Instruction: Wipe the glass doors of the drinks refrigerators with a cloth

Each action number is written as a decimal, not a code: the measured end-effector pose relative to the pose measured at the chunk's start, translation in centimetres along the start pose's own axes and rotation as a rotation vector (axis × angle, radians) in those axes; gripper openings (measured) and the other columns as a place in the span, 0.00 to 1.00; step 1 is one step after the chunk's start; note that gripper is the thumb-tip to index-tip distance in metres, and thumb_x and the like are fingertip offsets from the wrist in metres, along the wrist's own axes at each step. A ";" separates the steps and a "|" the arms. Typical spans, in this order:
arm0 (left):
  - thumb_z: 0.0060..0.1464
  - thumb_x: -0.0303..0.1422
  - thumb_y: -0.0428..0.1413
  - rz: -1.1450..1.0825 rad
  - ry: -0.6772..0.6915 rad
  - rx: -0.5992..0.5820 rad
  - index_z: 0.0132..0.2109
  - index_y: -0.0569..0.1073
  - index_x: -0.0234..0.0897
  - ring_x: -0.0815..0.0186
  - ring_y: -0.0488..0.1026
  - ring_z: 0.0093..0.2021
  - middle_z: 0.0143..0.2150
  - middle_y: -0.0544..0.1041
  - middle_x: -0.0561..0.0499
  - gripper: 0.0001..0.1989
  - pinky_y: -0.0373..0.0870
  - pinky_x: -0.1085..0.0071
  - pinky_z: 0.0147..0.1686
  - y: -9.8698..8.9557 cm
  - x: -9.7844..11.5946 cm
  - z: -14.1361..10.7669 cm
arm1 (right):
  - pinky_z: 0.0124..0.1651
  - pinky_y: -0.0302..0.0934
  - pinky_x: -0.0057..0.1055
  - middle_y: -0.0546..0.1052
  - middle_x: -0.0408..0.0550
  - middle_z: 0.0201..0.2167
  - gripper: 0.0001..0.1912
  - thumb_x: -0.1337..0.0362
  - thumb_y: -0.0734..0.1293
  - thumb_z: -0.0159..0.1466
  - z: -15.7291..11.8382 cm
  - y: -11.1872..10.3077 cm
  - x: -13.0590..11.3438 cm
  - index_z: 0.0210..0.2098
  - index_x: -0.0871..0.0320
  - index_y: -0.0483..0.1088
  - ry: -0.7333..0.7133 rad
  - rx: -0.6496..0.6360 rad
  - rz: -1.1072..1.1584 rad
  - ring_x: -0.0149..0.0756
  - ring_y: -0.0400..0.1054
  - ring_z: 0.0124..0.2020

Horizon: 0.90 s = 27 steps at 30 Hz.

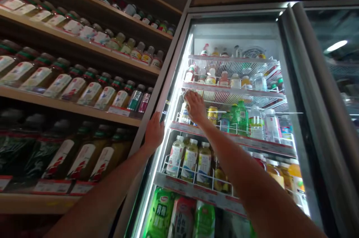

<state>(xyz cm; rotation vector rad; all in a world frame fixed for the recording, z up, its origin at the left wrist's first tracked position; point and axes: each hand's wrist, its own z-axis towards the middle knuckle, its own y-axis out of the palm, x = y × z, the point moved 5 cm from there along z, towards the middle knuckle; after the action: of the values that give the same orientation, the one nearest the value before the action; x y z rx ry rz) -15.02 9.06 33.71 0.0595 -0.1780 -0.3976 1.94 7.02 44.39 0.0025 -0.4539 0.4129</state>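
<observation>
The right forearm [238, 155] crosses the front of the glass-door refrigerator [235, 36], hiding part of its lower shelves. The left hand [155, 131] is up against the refrigerator's left frame; whether it grips there cannot be told. At the refrigerator's bottom stand three large bottles: two green ones [161, 211] and a dark red-and-grey one [182, 215] between them. On the shelf above, behind a white wire rail [193, 182], are three white-capped labelled bottles [190, 159] at the refrigerator's left side.

One level higher, near the refrigerator's left side, the right hand [195, 106] has its fingers curled at the top of one white-labelled container [184, 113]; whether it has a firm grasp cannot be told. On that level, further towards the refrigerator's right, are one gold can [212, 115] and two green bottles [241, 118].

A grey upright bar [311, 66] stands at the refrigerator's right. Left of the refrigerator, wooden shelves [56, 107] hold rows of bottles, including three with white-and-red labels [84, 159] on a low level.
</observation>
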 end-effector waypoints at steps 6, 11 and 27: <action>0.57 0.30 0.42 0.072 0.022 -0.005 0.57 0.61 0.29 0.54 0.61 0.60 0.59 0.65 0.37 0.22 0.61 0.53 0.56 -1.4 1.1 1.2 | 0.64 0.47 0.45 0.60 0.50 0.62 0.23 0.70 0.58 0.63 -3.7 1.6 -5.4 0.58 0.55 0.61 -0.277 -0.100 0.035 0.43 0.49 0.64; 0.58 0.32 0.42 0.115 0.064 -0.008 0.58 0.61 0.30 0.56 0.57 0.63 0.62 0.62 0.38 0.22 0.59 0.54 0.58 -1.8 3.3 1.5 | 0.63 0.47 0.49 0.58 0.54 0.63 0.23 0.68 0.59 0.63 -5.1 -0.7 -0.6 0.58 0.58 0.61 -0.025 -0.035 -0.021 0.49 0.48 0.64; 0.60 0.39 0.42 0.078 0.139 -0.145 0.62 0.58 0.34 0.53 0.49 0.66 0.66 0.54 0.40 0.25 0.51 0.48 0.61 3.1 14.8 -4.4 | 0.63 0.49 0.44 0.55 0.48 0.65 0.25 0.69 0.56 0.62 -17.0 -9.2 9.4 0.59 0.53 0.60 0.001 -0.022 -0.188 0.42 0.44 0.66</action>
<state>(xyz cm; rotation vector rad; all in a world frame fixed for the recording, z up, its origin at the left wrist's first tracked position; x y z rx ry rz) 0.38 6.28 32.07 -0.0622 -0.0141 -0.3263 20.46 3.84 33.89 0.0236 -0.4532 0.2229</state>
